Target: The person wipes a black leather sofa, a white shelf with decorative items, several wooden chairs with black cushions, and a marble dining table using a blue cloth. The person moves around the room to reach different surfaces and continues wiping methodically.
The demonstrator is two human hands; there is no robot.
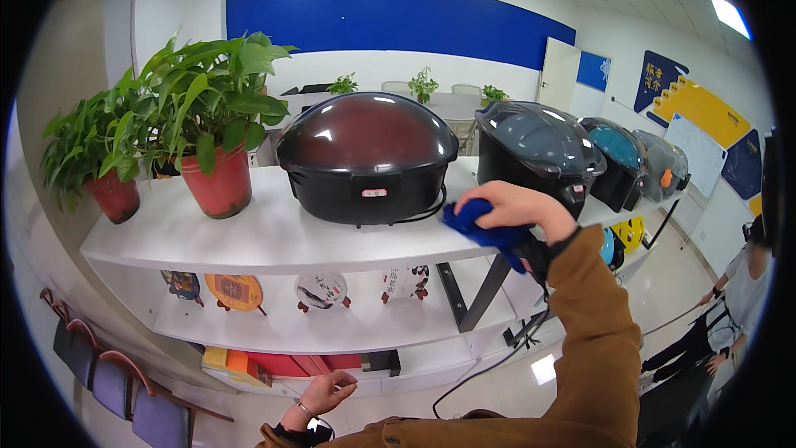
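My right hand (513, 204) is closed around a bunched blue cloth (476, 218) at the front of the white shelf top (348, 246). Part of the cloth hangs past the shelf's edge, and its outline is blurred. Just left of the cloth sits a black case with a dark red domed lid (367, 137), a black cord at its right side. Behind my hand stands a black case with a clear grey lid (535, 137), partly covered by the hand. Low in the view, my left hand (326, 393) hangs in front of the lower shelves with its fingers loosely curled, holding nothing.
Potted plants (214, 180) stand at the shelf's left end. Further right are a teal-lidded case (612, 143) and a grey case (662, 162). Decorative discs (235, 291) on stands fill the shelf below. Chairs (155, 417) line the left; a person (740, 298) stands at right.
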